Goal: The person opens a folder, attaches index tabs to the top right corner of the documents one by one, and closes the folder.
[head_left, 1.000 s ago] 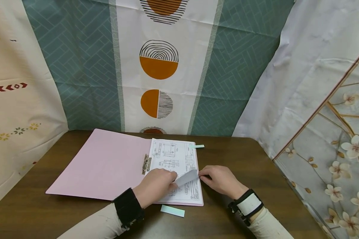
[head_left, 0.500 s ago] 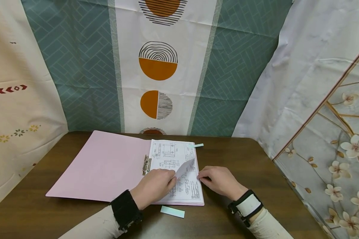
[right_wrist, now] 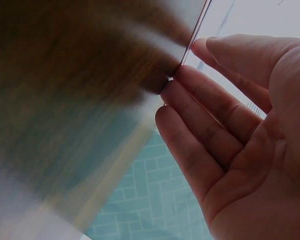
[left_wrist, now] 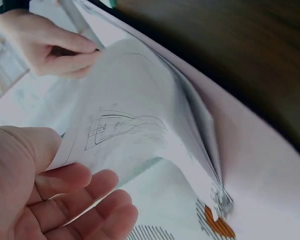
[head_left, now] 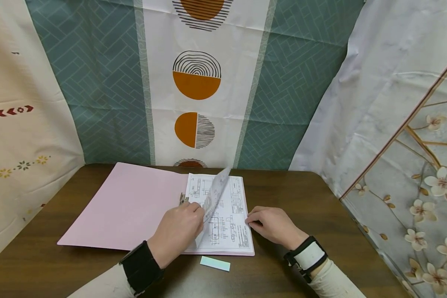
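My left hand (head_left: 179,229) pinches the edge of a white printed sheet (head_left: 217,192), which stands up and bows over the open pink folder (head_left: 134,207). In the left wrist view, thumb and forefinger hold this sheet (left_wrist: 125,100), while the other fingers lie loosely beneath. Under it lies another page with technical drawings (head_left: 231,231). At the right edge of the pages rests my right hand (head_left: 272,223); its fingertips (right_wrist: 182,72) touch the edge in the right wrist view, with the fingers fairly straight. The metal clip (head_left: 183,198) is partly hidden by the left hand.
A pale mint paper strip (head_left: 215,263) lies on the brown table (head_left: 283,190) in front of the folder. Patterned cloth (head_left: 197,82) hangs behind the table and at both sides.
The left hand has moved left, lifting the sheet from the right and turning it upward. The right hand has let go of the sheet and stays at the edge. The upper mint tab has gone from sight.
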A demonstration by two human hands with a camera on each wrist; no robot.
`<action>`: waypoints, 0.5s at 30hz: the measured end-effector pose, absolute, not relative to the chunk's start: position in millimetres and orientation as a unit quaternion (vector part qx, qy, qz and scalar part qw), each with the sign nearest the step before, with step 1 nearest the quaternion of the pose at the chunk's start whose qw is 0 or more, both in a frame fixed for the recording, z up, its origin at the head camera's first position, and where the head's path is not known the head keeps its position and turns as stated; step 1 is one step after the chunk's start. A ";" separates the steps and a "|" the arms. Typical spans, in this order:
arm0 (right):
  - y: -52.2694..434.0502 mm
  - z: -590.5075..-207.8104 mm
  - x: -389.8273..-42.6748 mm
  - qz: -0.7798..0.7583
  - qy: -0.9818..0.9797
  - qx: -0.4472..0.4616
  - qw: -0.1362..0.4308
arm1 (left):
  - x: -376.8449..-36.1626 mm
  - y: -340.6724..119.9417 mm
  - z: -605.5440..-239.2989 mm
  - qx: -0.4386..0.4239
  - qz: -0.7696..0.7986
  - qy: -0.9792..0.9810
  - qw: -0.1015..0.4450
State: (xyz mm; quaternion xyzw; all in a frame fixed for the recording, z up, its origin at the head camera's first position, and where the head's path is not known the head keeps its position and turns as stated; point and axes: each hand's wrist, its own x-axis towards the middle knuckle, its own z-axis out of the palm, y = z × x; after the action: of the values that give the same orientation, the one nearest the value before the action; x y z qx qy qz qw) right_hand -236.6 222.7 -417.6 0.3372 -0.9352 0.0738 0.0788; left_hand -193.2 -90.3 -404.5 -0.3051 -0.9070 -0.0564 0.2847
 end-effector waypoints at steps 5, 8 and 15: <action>222.1 -416.4 -236.1 0.070 -0.937 0.335 0.075 | -187.8 -102.2 -404.4 -0.314 -0.022 -0.897 0.310; 221.7 -416.5 -235.9 0.068 -0.938 0.332 0.074 | -183.2 -108.6 -404.1 -0.303 0.008 -0.901 0.310; 221.1 -416.4 -236.2 0.068 -0.938 0.331 0.074 | -175.0 -124.9 -406.2 -0.279 0.064 -0.909 0.304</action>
State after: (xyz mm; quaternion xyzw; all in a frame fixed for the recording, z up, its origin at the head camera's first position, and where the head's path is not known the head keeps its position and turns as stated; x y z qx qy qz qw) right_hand -236.2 221.1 -416.4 0.3306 -0.9385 0.0676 0.0736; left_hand -175.0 -124.9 -406.2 -0.2789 -0.9087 0.0643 0.3041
